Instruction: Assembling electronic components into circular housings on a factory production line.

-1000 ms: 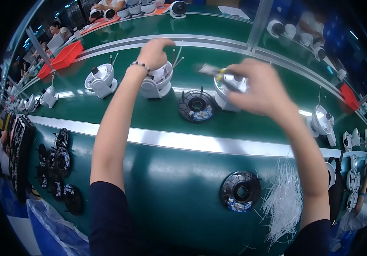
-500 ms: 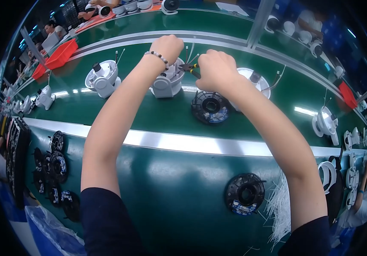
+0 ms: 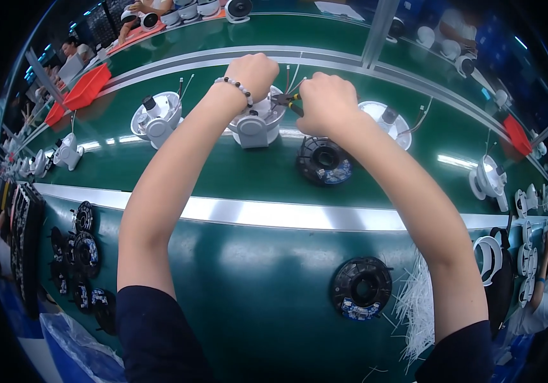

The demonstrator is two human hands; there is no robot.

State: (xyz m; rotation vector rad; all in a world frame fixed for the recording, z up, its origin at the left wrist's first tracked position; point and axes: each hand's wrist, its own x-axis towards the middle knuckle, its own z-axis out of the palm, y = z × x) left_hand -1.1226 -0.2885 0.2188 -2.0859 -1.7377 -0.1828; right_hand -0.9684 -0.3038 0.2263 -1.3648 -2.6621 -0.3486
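While the right hand [image 3: 328, 102] grips diagonal cutters [image 3: 285, 99], fingers wrapped round the handles | tips at white bowl-shaped housing [image 3: 255, 131] | left hand [image 3: 255, 75] alongside, finger state indiscernible

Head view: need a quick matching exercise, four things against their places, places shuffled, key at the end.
1. Yellow-and-black metal pliers
2. Pile of thin white strips
3. Bracelet of dark and pale round beads
4. Crumpled clear plastic sheet

A. Around the left wrist
B. Lower left, beyond the green near table
C. In the right hand
D. On the near table, by the right forearm

Pairs: 1-C, 2-D, 3-A, 4-B
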